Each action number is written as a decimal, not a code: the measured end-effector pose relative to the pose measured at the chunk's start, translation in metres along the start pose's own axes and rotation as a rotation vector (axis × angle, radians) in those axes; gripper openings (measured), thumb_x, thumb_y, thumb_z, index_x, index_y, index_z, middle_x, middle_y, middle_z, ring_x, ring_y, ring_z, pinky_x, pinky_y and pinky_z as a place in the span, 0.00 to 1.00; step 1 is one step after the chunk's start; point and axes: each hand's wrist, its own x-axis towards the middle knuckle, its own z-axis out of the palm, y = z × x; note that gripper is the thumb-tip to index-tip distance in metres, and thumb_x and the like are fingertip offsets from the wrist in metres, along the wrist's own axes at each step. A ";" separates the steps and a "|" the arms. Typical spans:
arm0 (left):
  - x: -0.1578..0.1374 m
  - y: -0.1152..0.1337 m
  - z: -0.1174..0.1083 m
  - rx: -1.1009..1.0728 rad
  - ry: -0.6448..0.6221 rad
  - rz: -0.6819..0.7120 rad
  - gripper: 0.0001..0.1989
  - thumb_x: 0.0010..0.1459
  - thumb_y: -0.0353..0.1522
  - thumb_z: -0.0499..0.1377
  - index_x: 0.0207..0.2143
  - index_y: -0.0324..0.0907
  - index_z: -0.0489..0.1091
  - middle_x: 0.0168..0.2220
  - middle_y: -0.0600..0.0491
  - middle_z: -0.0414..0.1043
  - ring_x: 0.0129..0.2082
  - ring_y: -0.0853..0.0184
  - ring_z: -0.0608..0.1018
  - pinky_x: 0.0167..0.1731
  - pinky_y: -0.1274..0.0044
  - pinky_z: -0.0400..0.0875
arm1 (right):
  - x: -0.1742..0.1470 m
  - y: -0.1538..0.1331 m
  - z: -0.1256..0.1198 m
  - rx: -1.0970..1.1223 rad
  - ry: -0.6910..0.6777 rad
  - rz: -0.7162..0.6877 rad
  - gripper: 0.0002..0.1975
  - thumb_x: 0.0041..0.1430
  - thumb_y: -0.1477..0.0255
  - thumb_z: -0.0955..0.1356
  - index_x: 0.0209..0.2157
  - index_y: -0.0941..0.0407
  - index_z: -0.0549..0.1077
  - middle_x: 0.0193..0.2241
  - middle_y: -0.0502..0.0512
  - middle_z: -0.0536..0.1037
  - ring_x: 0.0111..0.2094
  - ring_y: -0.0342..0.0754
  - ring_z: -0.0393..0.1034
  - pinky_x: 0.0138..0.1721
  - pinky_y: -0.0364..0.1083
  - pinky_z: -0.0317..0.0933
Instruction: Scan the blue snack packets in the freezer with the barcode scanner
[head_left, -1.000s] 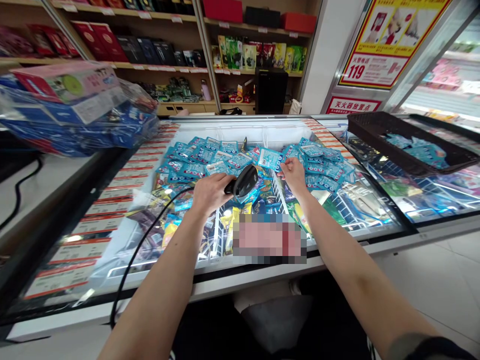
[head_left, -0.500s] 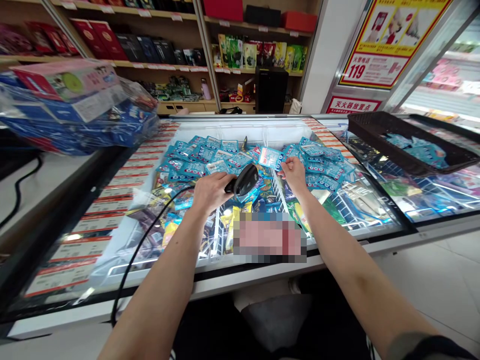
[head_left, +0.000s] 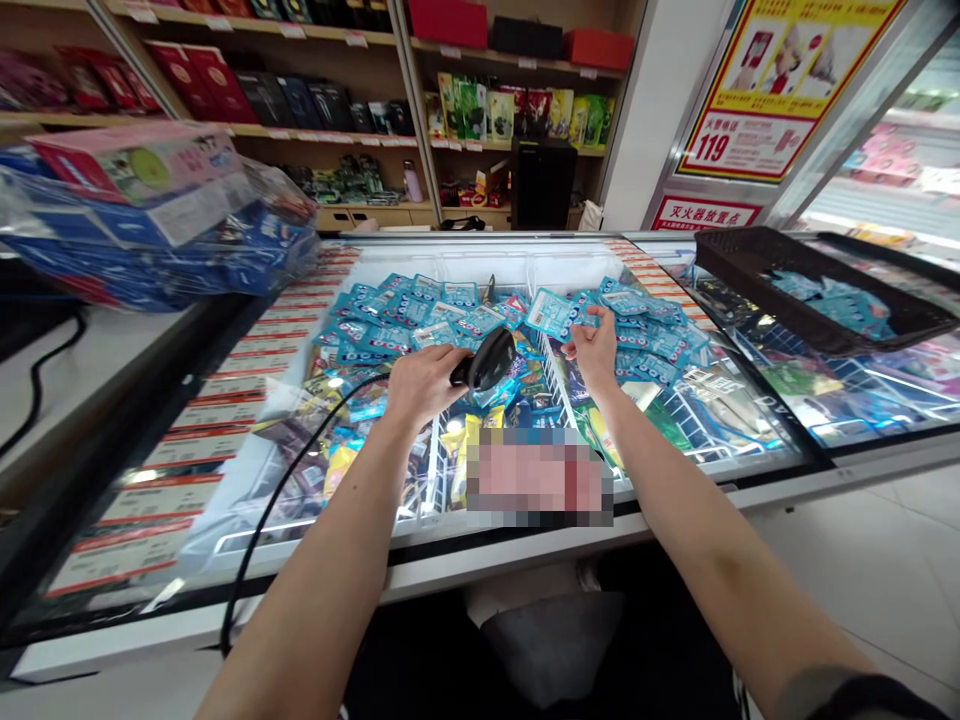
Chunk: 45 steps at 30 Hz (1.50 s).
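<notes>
My left hand is wrapped round the handle of a black barcode scanner, whose head points away to the right. A black cable trails from it toward the counter's near edge. My right hand is at the lower right corner of a blue printed packet. Its fingers are bent at that corner, and the exact contact is partly hidden. Similar blue packets lie in two piles, the left pile beyond the scanner and the right pile beside my right hand.
Beneath is a glass-topped freezer with coloured bags and white wire dividers inside. A dark basket holding blue packets stands at right. Plastic-wrapped boxes sit at left. A blurred patch covers the near middle. Stocked shelves stand behind.
My right hand has moved slightly right, and the blue packet has shifted and tilted with it. The red glow on the packet is gone. My left hand and the scanner have stayed put.
</notes>
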 end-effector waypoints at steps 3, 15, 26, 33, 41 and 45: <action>0.000 -0.001 0.001 0.009 0.017 -0.057 0.14 0.53 0.35 0.55 0.43 0.47 0.70 0.35 0.50 0.74 0.38 0.60 0.75 0.29 0.74 0.63 | -0.002 -0.004 -0.004 -0.116 0.057 -0.070 0.23 0.61 0.57 0.58 0.53 0.54 0.54 0.22 0.49 0.72 0.20 0.48 0.69 0.26 0.49 0.65; 0.002 -0.002 0.001 0.044 0.072 -0.155 0.13 0.53 0.38 0.55 0.42 0.47 0.70 0.35 0.51 0.74 0.38 0.60 0.75 0.29 0.73 0.61 | 0.015 0.004 -0.024 -0.442 0.169 -0.091 0.21 0.62 0.71 0.52 0.57 0.59 0.50 0.30 0.56 0.75 0.24 0.48 0.72 0.33 0.49 0.64; 0.001 -0.004 0.003 0.048 0.088 -0.231 0.14 0.53 0.40 0.55 0.42 0.47 0.69 0.37 0.51 0.74 0.39 0.60 0.74 0.30 0.74 0.60 | 0.009 -0.016 -0.028 -0.825 0.068 -0.250 0.15 0.61 0.71 0.57 0.44 0.55 0.70 0.47 0.61 0.69 0.46 0.53 0.64 0.45 0.51 0.58; 0.001 -0.005 0.004 0.010 0.126 -0.250 0.14 0.54 0.40 0.55 0.42 0.47 0.69 0.37 0.51 0.74 0.40 0.60 0.74 0.32 0.73 0.60 | 0.002 -0.015 -0.021 -1.083 -0.114 -0.325 0.14 0.61 0.68 0.61 0.41 0.51 0.76 0.51 0.56 0.69 0.50 0.58 0.57 0.47 0.57 0.50; 0.001 -0.008 0.002 0.018 0.145 -0.275 0.16 0.53 0.40 0.55 0.44 0.46 0.69 0.37 0.49 0.74 0.40 0.58 0.73 0.41 0.69 0.59 | 0.000 -0.015 -0.020 -1.157 -0.094 -0.269 0.19 0.64 0.65 0.56 0.50 0.52 0.70 0.58 0.56 0.62 0.53 0.58 0.55 0.48 0.57 0.49; 0.001 -0.008 -0.001 0.040 0.185 -0.253 0.16 0.54 0.41 0.54 0.44 0.48 0.68 0.36 0.50 0.73 0.41 0.58 0.71 0.51 0.64 0.52 | 0.000 -0.015 -0.022 -1.081 -0.063 -0.259 0.20 0.63 0.63 0.57 0.52 0.55 0.68 0.59 0.61 0.60 0.54 0.61 0.54 0.49 0.61 0.49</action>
